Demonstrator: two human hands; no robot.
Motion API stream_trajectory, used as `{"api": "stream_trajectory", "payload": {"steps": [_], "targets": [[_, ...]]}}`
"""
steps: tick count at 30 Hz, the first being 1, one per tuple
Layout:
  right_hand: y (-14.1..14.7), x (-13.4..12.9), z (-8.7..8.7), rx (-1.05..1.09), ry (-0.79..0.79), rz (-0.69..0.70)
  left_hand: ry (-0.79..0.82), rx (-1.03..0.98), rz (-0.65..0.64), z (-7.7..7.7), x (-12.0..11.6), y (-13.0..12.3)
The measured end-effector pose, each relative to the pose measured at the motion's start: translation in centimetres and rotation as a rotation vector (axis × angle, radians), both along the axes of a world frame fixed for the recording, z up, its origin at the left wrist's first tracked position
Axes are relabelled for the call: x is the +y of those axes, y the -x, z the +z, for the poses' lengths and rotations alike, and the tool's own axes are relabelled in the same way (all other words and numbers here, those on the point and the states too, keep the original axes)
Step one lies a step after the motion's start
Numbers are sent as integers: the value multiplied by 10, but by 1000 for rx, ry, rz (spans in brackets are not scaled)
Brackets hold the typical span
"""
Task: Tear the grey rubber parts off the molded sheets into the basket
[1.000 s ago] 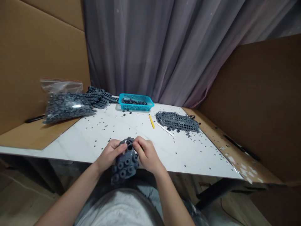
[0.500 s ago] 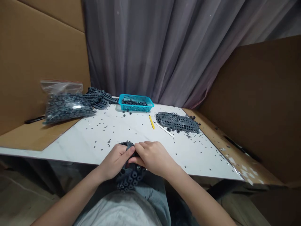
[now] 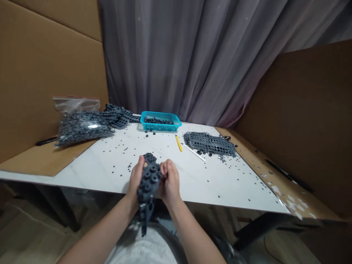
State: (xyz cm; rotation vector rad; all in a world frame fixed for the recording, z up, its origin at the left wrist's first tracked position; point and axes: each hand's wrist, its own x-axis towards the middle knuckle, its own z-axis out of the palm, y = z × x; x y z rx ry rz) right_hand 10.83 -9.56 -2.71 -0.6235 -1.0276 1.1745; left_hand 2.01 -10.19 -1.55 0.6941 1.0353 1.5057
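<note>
A dark grey rubbery sheet with ring-shaped bumps (image 3: 150, 179) hangs over the table's front edge, between my hands. My left hand (image 3: 135, 179) grips its left side, thumb up along it. My right hand (image 3: 169, 180) is closed at the sheet's right side, fingers curled against its edge; what lies inside those fingers is hidden. The lower end of the sheet dangles above my lap.
A turquoise basket (image 3: 160, 127) of dark pieces stands at the back. Left of it are a pile of perforated sheets (image 3: 118, 115) and a clear bag of rings (image 3: 82, 126). A yellow pen (image 3: 178, 143), a white stick (image 3: 194, 152) and stacked perforated strips (image 3: 209, 143) lie right. Small dark discs are scattered about.
The sheet has been raised and turned, so its bumpy face shows more. My hands have moved apart to either side of it and now point more upright. The view has shifted slightly.
</note>
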Motion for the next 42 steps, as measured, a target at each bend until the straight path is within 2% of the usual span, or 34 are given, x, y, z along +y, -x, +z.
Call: {"api": "stream_trajectory", "payload": {"steps": [2,5,8,12,14,17,19,21,23,27,29,31,33,35,37,39,42], "targets": [[-6,3,0,48,-12,7,-25,-1,-1,2,-1,3],[-31,10,11,32,-44,21,-33,-21,-158,6,-4,7],[-51,12,27,-94,-48,53,-18,-14,-317,6,-9,10],[-53,-1,42,-318,-3,228,-112,188,-380,0,-14,11],[-49,-9,48,-492,-46,214,-146,306,-375,0,-16,12],[-46,-19,56,-878,-253,-11,-183,470,-359,5,-18,12],[-47,-21,61,-1175,-381,-102,-221,561,-353,9,-19,12],[-49,-20,64,-1458,-453,-95,-238,633,-366,13,-19,11],[-52,-18,65,-1654,-480,-64,-233,673,-369,15,-20,9],[-53,-14,63,-1777,-515,-30,-246,704,-383,19,-19,8],[-54,-13,63,-1755,-531,-16,-263,712,-414,19,-18,9],[-56,-12,65,-1630,-531,61,-261,674,-450,17,-17,10],[-58,-10,65,-1382,-507,218,-245,550,-481,11,-14,9],[-58,-5,60,-1106,-454,331,-205,331,-446,1,-11,6],[-55,1,49,-900,-365,337,-158,132,-371,-8,-7,2],[-48,6,34,-718,-248,315,-125,39,-331,-13,-2,0],[-36,10,14,-279,-37,308,-55,-65,-328,-11,2,3]]}}
